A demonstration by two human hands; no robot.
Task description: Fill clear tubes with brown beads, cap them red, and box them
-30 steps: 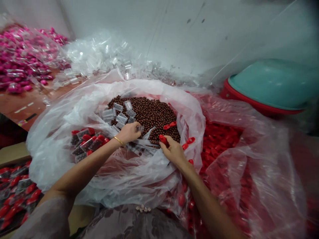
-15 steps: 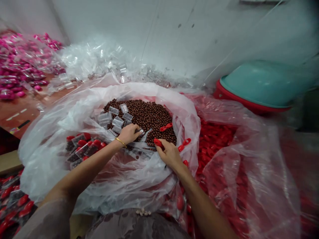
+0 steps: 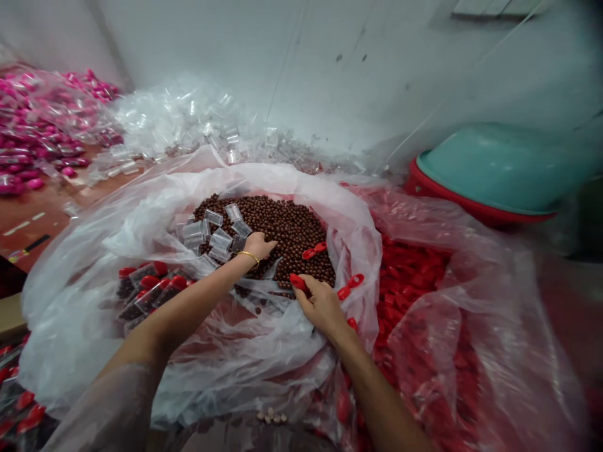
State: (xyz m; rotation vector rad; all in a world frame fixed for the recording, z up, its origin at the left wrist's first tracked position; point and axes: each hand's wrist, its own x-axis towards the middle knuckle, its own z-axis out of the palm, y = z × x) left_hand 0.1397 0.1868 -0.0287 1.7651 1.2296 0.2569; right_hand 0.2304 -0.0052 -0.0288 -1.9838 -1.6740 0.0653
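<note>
My left hand [image 3: 260,246], a gold bangle at its wrist, is down in a heap of small brown balls [image 3: 292,226]. Its fingers are closed and point into the balls; what they hold, if anything, is hidden. My right hand [image 3: 321,302] pinches a red plastic cap [image 3: 298,282] at the near edge of the heap. Clear plastic containers [image 3: 220,238] lie on the balls just left of my left hand. Another red cap [image 3: 314,250] rests on the heap, and more red pieces [image 3: 350,286] lie right of my right hand. Red-capped containers filled with dark balls [image 3: 153,292] are grouped at the left.
A white plastic sheet [image 3: 94,301] surrounds the heap. Red parts [image 3: 409,282] lie under clear film at right. Teal and red basins [image 3: 494,166] stand behind. Clear containers [image 3: 188,119] and pink pieces [image 3: 38,132] are piled along the wall. More red-capped containers lie at lower left.
My left hand has moved right and slightly up, further into the balls; the clear piece seen at its fingers before is out of sight. My right hand keeps the red cap. The view has shifted slightly.
</note>
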